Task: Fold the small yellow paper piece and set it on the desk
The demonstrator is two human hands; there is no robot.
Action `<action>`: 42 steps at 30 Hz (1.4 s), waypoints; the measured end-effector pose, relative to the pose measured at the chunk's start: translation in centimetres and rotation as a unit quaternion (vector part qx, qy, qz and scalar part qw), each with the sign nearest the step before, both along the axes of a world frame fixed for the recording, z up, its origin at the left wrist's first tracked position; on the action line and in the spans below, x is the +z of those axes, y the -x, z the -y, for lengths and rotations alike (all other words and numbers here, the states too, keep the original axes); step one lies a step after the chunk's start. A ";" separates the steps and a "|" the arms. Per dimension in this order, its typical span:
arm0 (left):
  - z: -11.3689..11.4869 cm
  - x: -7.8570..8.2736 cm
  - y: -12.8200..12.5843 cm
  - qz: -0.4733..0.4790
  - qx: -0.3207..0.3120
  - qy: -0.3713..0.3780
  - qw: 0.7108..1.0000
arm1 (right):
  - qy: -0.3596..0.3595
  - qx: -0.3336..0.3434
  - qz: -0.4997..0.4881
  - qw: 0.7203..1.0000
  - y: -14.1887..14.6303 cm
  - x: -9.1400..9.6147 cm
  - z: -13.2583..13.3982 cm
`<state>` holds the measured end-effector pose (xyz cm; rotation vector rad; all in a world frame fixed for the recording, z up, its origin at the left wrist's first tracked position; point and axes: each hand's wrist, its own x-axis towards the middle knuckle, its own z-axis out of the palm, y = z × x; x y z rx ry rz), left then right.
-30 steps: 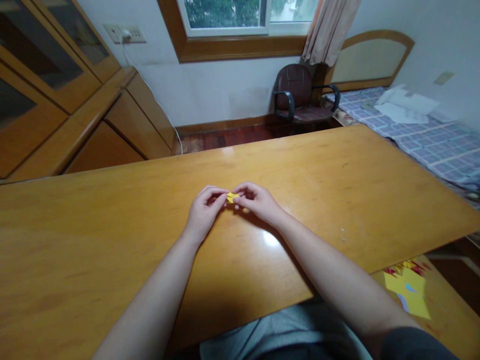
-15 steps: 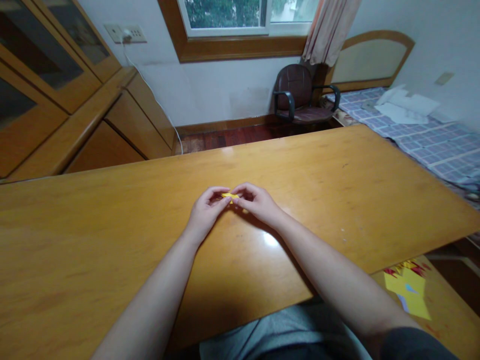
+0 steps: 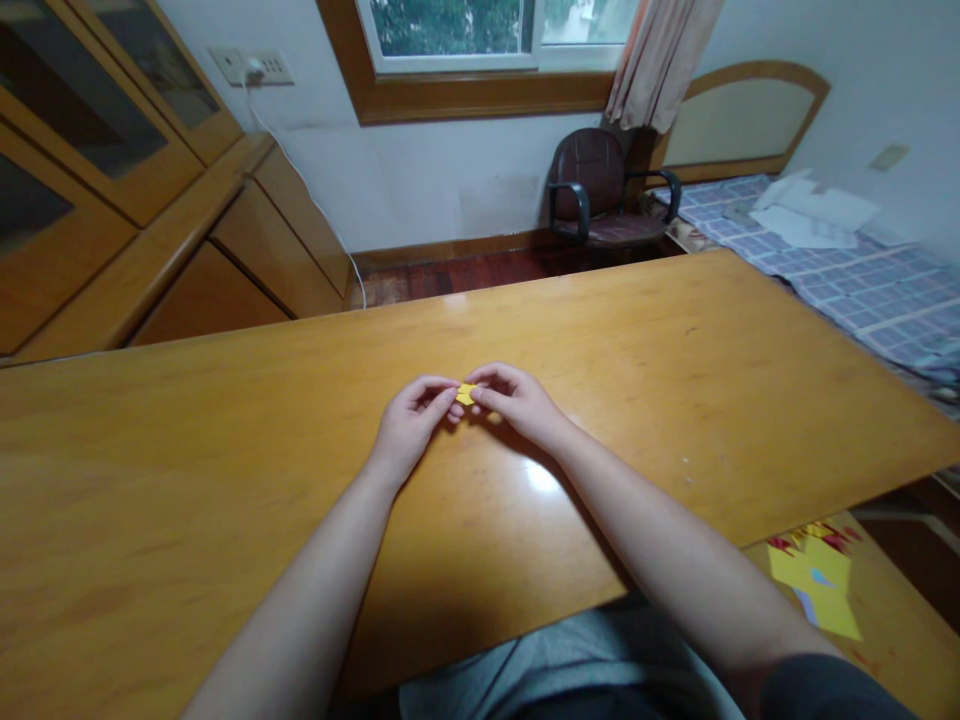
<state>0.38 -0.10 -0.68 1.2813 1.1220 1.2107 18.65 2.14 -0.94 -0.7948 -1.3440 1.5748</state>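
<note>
A small piece of folded yellow paper [image 3: 466,394] is pinched between my two hands, just above the wooden table [image 3: 225,480]. My left hand [image 3: 412,415] grips its left edge between thumb and fingers. On the other side, my right hand [image 3: 517,400] holds the right part, its thumb pressed on the near face. Fingertips cover both ends of the paper, and the exact shape of the folds is too small to make out.
On a lower surface at the bottom right lie yellow paper sheets [image 3: 832,605] and several small red and yellow folded pieces [image 3: 821,532]. Beyond the table stand a brown armchair [image 3: 592,180], a bed [image 3: 862,270] with a checked cover, and a wooden cabinet [image 3: 247,250].
The yellow paper has turned and now shows a flatter, broader face between the fingertips. My left thumb has shifted slightly left; both hands still hold the paper.
</note>
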 end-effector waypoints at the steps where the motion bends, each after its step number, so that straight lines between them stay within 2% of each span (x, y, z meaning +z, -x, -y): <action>1: 0.1 0.0 0.0 0.005 -0.005 0.001 1.000 | 0.004 0.002 -0.007 1.000 0.0 0.0 0.0; 7: 0.3 0.5 -0.3 0.013 -0.028 0.004 1.000 | 0.010 0.014 -0.019 1.000 -0.1 0.0 -0.1; 14: 0.2 0.1 -0.2 -0.003 0.021 -0.010 1.000 | -0.008 -0.028 -0.014 0.999 -0.2 0.2 0.0; 19: 0.1 -0.2 0.2 -0.055 0.037 -0.053 0.996 | -0.081 -0.038 0.088 0.992 -0.3 0.9 0.3; 23: 0.1 -0.3 0.3 -0.106 0.034 -0.094 0.989 | -0.129 -0.035 0.102 0.986 -0.4 0.9 0.2; 27: 0.1 -0.4 0.3 -0.104 0.026 -0.098 0.989 | -0.154 -0.042 0.114 0.981 -0.6 0.9 0.0; 35: 0.1 -0.2 0.4 -0.153 0.034 -0.125 0.980 | -0.132 -0.029 0.118 0.984 -0.6 1.1 -0.1; 42: 0.1 -0.1 0.4 -0.186 0.014 -0.158 0.970 | -0.118 -0.022 0.144 0.982 -0.9 1.3 -0.3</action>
